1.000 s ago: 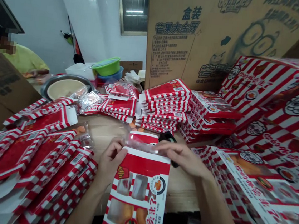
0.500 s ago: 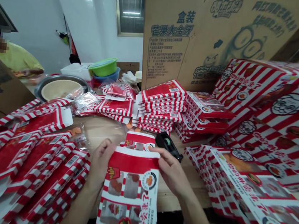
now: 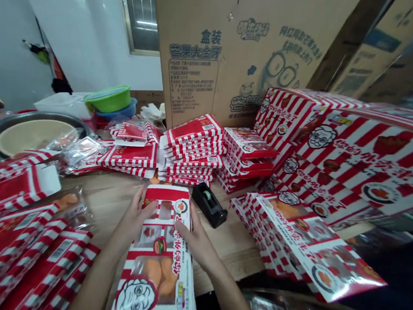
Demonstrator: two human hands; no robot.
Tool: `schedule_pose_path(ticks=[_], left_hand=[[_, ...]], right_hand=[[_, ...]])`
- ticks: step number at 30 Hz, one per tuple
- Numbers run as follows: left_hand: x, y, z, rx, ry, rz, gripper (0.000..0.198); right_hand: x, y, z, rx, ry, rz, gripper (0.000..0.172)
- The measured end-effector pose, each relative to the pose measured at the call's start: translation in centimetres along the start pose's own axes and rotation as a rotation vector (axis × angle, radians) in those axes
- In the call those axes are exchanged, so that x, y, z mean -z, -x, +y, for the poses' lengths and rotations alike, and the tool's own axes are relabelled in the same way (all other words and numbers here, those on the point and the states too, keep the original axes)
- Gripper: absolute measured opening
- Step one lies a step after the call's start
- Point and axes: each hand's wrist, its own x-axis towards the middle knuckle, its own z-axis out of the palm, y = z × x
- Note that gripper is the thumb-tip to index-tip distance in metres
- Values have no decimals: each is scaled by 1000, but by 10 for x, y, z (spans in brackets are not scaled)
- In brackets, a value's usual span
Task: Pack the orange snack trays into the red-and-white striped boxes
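Windowed box (image 3: 160, 253), orange pieces (image 3: 163, 275) inside

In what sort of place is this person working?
Probably a packing room or small workshop: stacks of red-and-white striped boxes crowd the wooden table, a black tape dispenser sits between them, and a large printed cardboard carton stands behind.

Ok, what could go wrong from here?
The tape dispenser sits just beyond the right hand, so swinging the windowed box that way might knock it. The slanted stack of boxes on the right seems to jut past the edge of the table and could slide. The overlapping red boxes lie close to the left forearm; a bump might shift them.
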Motion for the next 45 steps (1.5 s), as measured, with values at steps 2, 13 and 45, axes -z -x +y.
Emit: schedule_pose_path(ticks=[2,13,45], left_hand=[[11,15,-8,108,-29,-91,77],[11,46,-24,-28,-149,39,52],[38,30,90,-557,-447,-427,14]], right_hand=[[0,4,1,-108,-184,-31,73],[-7,17,-14,-298,-413,45,65],[-8,47,-43,-162,-358,54,65]])
